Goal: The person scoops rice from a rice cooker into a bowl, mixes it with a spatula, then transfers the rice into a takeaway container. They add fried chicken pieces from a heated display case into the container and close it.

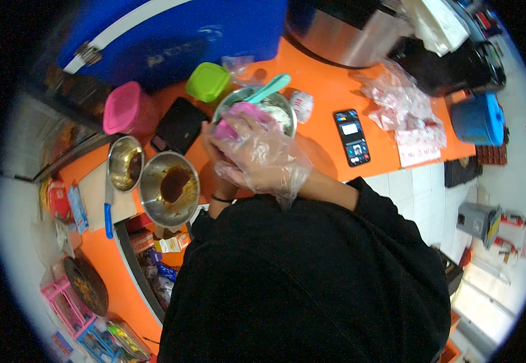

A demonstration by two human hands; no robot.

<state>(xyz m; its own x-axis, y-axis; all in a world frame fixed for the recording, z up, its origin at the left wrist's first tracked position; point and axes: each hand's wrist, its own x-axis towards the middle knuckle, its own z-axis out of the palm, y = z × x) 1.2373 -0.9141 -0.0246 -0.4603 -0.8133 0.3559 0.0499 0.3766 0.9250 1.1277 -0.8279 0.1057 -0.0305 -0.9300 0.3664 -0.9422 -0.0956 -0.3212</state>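
Right hand [266,148], in a baggy clear glove [292,174], cupped over the left hand [210,148], any grip on the pink item [256,113] at the bowl's [292,128] near side hidden, could slip on slack film, dropping it into the white filling [279,111] or knocking the teal spatula [270,88].

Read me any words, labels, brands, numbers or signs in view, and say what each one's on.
Blue box: pale marks, too blurred to read.
Phone: on-screen items, too small to read.
White card: red marks, too blurred.
Crumpled plastic bag: reddish print, too blurred.
None of it reads clearly.
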